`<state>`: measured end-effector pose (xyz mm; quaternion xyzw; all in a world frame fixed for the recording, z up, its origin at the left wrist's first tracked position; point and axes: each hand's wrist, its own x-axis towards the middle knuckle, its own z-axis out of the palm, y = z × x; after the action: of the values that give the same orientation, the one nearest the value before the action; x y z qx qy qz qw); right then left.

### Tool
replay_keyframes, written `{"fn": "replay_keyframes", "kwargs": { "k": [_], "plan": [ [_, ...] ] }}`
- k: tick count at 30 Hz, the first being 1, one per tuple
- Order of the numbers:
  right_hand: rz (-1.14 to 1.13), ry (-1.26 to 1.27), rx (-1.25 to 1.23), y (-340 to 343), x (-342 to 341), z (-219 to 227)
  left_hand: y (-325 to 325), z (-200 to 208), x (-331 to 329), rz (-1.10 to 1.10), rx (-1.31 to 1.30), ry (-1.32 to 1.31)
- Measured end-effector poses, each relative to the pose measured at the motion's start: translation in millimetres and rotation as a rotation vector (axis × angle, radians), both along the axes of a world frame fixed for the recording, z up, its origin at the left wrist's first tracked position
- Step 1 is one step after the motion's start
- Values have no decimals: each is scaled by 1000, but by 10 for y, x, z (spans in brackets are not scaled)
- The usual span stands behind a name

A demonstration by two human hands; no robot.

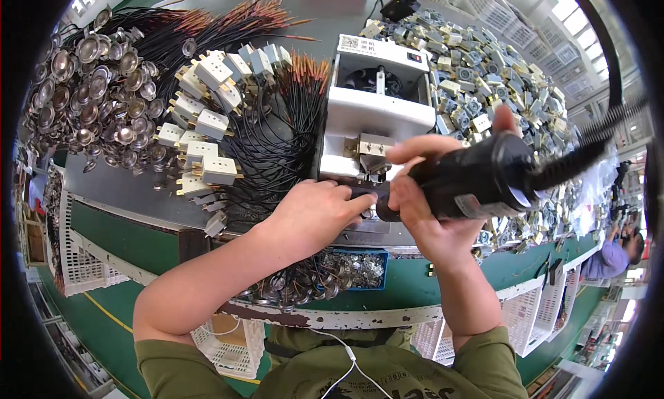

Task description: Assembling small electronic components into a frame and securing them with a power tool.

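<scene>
My right hand (432, 222) is wrapped round a black electric screwdriver (477, 177), which lies nearly level with its tip pointing left. My left hand (311, 209) is closed at the front of a white machine (380, 108), its thumb and index finger right by the screwdriver's tip. What those fingers pinch is hidden. Just above the tip, a small boxy switch-like part (375, 150) sits on the machine's front. Bundles of black wires (270, 150) with copper-coloured ends lie beside my left hand, joined to white-and-grey plug-like blocks (211, 122).
A heap of small grey and cream blocks (477, 80) covers the right side. Round metal discs (97, 87) on wires pile up at the left. A blue tray (370, 267) of small metal parts sits near the front edge. A coiled cord (588, 143) hangs at the right.
</scene>
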<state>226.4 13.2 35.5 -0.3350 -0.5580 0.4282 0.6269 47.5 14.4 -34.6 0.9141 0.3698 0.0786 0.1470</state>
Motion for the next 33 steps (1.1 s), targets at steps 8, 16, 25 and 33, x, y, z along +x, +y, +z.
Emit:
{"fn": "replay_keyframes", "kwargs": {
  "k": [8, 16, 25, 33],
  "plan": [
    [-24, -57, 245, 26, 41, 222, -261, 222, 179, -22, 187, -18],
    [-99, -56, 439, 94, 92, 445, -627, -84, 431, -270, 98, 114],
    [-117, 33, 360, 295, -69, 232, -578, -63, 369, -258, -13, -57],
    [-65, -5, 369, 339, -78, 206, -531, -61, 336, -318, -80, -98]
  ]
}}
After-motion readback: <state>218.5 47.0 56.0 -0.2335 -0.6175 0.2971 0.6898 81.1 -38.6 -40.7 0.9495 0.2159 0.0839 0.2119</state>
